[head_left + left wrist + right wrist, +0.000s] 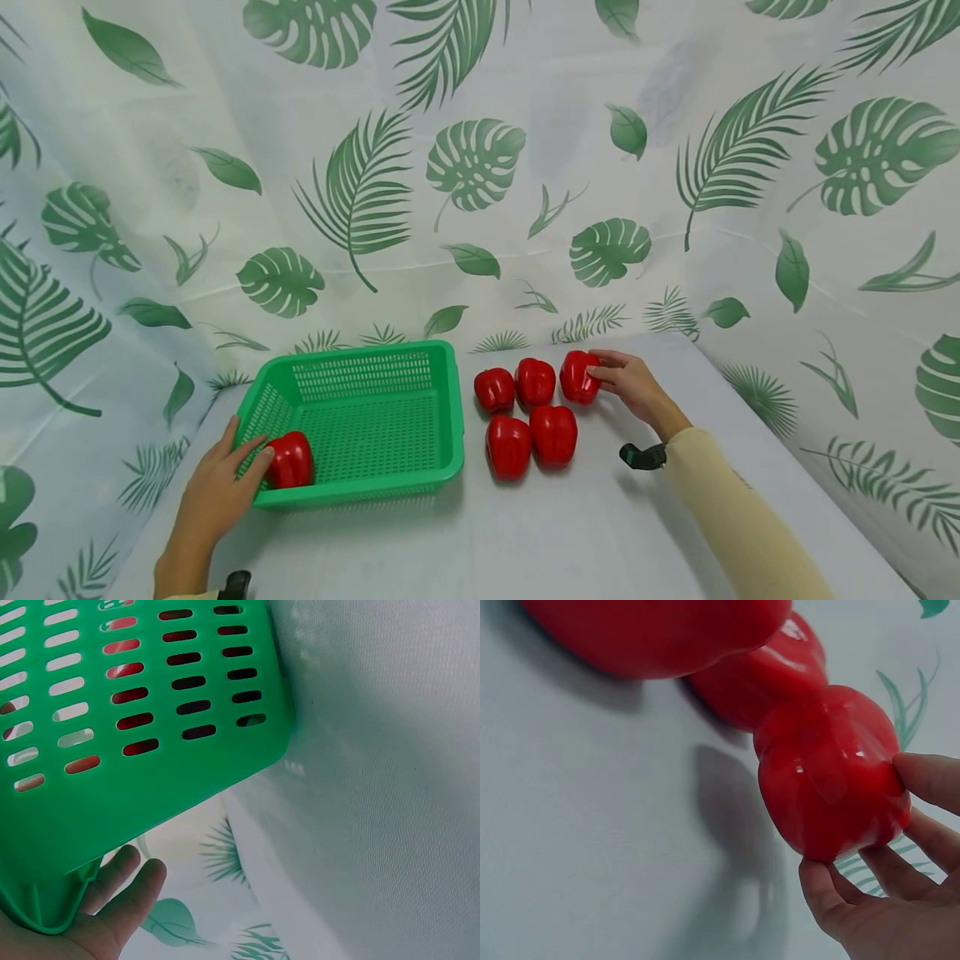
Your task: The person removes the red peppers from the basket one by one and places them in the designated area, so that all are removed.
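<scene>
In the head view my right hand (630,387) holds a glossy red bell pepper (579,377) by its right side. The right wrist view shows the thumb and fingertips set around this bell pepper (829,776). My left hand (217,492) grips the left rim of a green plastic basket (450,417), some fingers outside it and the thumb inside. One red bell pepper (291,461) lies in the basket's near left corner, beside the left thumb. Through the slots of the basket wall (157,776), red shows in the left wrist view.
Several more red bell peppers (553,437) stand grouped on the white table (525,533), right of the basket. A white curtain with green leaves (525,83) hangs behind and along the sides. A dark band (642,456) is on the right wrist.
</scene>
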Demonstrator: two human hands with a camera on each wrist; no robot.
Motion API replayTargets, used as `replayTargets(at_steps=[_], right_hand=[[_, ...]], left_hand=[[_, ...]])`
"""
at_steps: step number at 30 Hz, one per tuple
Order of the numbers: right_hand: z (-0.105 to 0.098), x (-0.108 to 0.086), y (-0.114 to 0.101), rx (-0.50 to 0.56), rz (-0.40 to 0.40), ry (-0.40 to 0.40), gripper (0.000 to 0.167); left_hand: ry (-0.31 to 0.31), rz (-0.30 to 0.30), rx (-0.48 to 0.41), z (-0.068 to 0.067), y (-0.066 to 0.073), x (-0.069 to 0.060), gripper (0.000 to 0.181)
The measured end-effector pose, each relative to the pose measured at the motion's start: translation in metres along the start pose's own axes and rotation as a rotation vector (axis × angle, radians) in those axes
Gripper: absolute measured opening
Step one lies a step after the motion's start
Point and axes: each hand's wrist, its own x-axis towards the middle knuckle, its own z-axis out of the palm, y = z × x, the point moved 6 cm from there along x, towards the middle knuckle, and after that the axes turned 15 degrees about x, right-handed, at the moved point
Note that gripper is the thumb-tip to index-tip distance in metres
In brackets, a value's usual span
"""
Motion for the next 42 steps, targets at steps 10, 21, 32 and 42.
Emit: replayTargets(at_steps=[10, 21, 32, 42], right_hand=[[0.005, 0.005, 0.011, -0.064, -0.009, -0.021, 0.062], [0.007, 0.008, 0.009, -0.057, -0.014, -0.018, 0.066], [0.035, 0.008, -0.034, -0.168, -0.136, -0.042, 0.079], [0.086, 0.004, -0.057, -0.168, -0.185, -0.15, 0.083]], left_hand=[[-0.004, -0.008, 0.016, -0.001, 0.001, 0.001, 0.064], [-0.007, -0.008, -0.002, -0.001, 0.0, -0.001, 0.065], [0.032, 0.007, -0.022, 0.0, -0.001, -0.001, 0.065], [0.047, 0.006, -0.031, 0.0, 0.0, -0.002, 0.065]])
